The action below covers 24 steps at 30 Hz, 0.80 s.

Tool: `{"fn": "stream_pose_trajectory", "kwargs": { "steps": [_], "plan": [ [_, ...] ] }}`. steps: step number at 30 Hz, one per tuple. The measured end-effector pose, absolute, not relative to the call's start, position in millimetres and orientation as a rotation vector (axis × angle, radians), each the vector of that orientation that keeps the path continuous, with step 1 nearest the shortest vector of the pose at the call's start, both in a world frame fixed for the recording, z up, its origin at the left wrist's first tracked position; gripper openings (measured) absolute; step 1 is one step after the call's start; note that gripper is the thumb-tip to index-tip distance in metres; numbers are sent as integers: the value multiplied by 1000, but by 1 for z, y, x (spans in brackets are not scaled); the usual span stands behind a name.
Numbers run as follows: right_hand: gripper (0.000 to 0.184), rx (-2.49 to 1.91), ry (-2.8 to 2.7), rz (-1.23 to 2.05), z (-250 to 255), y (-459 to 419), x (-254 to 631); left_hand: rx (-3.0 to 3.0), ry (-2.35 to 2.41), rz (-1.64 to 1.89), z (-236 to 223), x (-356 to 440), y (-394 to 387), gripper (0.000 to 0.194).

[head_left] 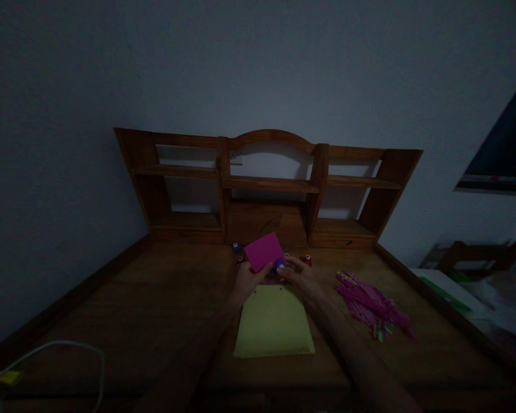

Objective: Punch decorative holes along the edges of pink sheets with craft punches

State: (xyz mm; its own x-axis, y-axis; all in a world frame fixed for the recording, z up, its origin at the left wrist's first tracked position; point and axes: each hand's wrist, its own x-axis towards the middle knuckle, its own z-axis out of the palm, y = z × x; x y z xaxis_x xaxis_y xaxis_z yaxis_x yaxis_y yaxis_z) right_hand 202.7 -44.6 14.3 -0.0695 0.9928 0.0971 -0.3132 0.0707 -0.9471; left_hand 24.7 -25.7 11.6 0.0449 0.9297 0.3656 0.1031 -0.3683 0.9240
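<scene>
My left hand (246,282) is closed on a bright pink sheet of paper (264,251), which is tilted up above the desk. Against the paper's lower right corner is a small purple paper punch (279,264), with the fingers of my right hand (300,273) closed around it. Just below both hands lies a stack of pale yellow paper (275,321), with a few tiny pink bits near its top edge. Behind the hands stand other small punches: a blue-purple one (235,248), a red one (240,261) and another red one (308,260).
To the right is a heap of pink paper strips (372,301), with some pale ones mixed in. A wooden shelf unit (270,184) lines the desk's back. A white cable (69,343) loops at the front left, near a yellow object (9,377). Raised wooden edges border the desk.
</scene>
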Motion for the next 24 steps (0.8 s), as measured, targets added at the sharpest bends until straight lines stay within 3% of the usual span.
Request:
{"fn": "stream_pose_trajectory", "kwargs": {
  "steps": [14,24],
  "plan": [
    [30,-801,-1028,1445,18,-47,201,1605,967,1323,11,25,-28,30],
    [26,-840,-1119,1436,16,-46,203,1638,888,1274,6,23,-26,37]
  ]
}}
